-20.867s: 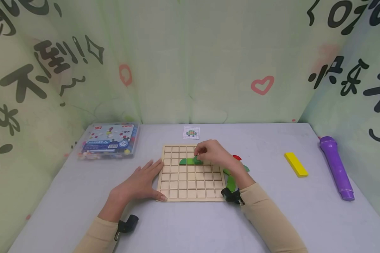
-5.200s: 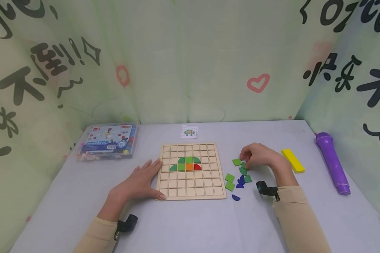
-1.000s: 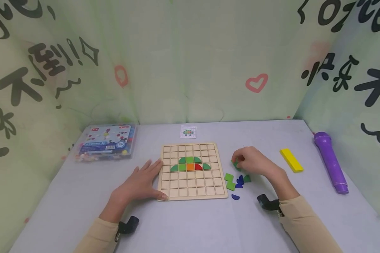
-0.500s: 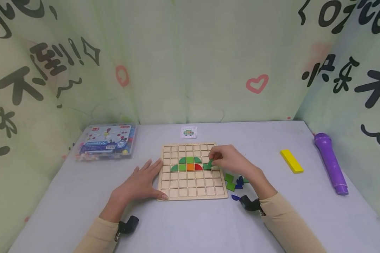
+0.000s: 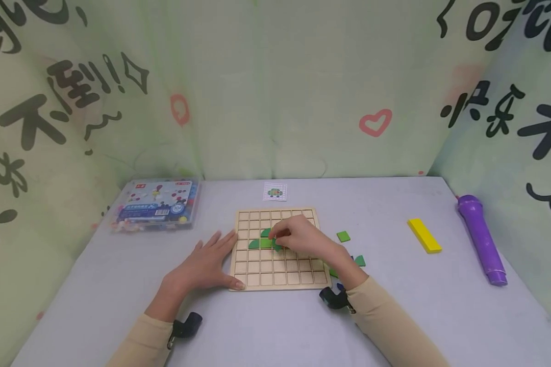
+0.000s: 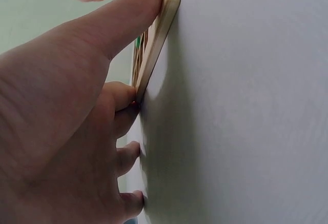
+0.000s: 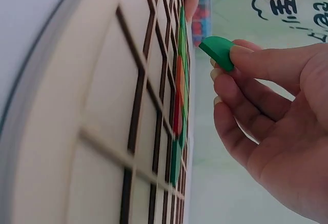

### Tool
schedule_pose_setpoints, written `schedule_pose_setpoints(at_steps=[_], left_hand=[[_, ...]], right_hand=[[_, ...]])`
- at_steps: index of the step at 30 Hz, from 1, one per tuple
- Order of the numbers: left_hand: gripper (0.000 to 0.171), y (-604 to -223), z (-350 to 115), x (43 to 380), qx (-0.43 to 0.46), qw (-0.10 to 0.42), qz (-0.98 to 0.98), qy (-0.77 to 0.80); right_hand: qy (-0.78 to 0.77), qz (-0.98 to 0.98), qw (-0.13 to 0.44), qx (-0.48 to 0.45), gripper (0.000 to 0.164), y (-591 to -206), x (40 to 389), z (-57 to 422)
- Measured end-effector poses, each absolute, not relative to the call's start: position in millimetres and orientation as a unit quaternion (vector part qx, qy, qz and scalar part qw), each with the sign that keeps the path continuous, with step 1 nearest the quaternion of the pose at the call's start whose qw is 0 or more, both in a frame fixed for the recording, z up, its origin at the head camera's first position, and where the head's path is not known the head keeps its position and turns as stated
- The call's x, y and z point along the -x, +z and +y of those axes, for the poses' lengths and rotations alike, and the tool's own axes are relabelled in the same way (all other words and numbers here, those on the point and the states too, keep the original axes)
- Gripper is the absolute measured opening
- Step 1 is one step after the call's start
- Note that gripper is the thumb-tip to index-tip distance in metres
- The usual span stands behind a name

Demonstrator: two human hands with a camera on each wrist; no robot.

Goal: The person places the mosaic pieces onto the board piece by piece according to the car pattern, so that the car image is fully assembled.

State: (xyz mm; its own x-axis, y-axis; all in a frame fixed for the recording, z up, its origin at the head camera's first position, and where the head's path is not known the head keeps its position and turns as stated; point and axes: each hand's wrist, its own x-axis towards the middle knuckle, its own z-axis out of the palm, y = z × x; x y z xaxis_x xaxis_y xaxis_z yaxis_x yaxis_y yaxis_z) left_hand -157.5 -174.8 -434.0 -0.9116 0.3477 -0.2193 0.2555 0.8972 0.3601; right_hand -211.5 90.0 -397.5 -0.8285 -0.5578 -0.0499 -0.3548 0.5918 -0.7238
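Right hand (image 5: 303, 237) pinching green piece (image 7: 218, 51) at fingertips (image 7: 242, 56), above gridded board (image 5: 257, 267), left hand (image 5: 206, 262) spread against it

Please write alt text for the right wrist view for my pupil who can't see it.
A person's right hand pinches a round-edged green piece, held clear of a wooden grid board. Red, orange and green pieces lie in its cells.

Head view forward and down, close sideways wrist views, shared board (image 5: 273, 266)
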Motion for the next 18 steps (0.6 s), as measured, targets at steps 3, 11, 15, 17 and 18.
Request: schedule_pose_setpoints(at_steps=[3, 11, 15, 17, 18], left_hand=[[0.125, -434.4, -174.5, 158.1, -0.158, 0.141, 0.963, 0.165], [0.123, -434.5, -173.7, 158.9, -0.159, 0.140, 0.963, 0.168], [0.123, -434.0, -174.2, 158.7, -0.158, 0.141, 0.962, 0.172], [0.123, -433.1, -174.3, 158.1, -0.158, 0.141, 0.962, 0.173], [0.123, -433.3, -174.6, 158.0, -0.158, 0.141, 0.962, 0.173]], right_hand=[[-0.368, 0.878, 0.139, 0.272, 0.018, -399.0, 211.0, 77.1], [-0.355, 0.871, 0.146, 0.306, 0.019, -402.6, 210.0, 54.0], [-0.358, 0.867, 0.155, 0.310, 0.018, -404.2, 208.5, 47.2], [-0.354, 0.869, 0.157, 0.309, 0.018, -405.7, 207.8, 44.8], [-0.352, 0.869, 0.157, 0.309, 0.019, -406.6, 207.4, 43.9]])
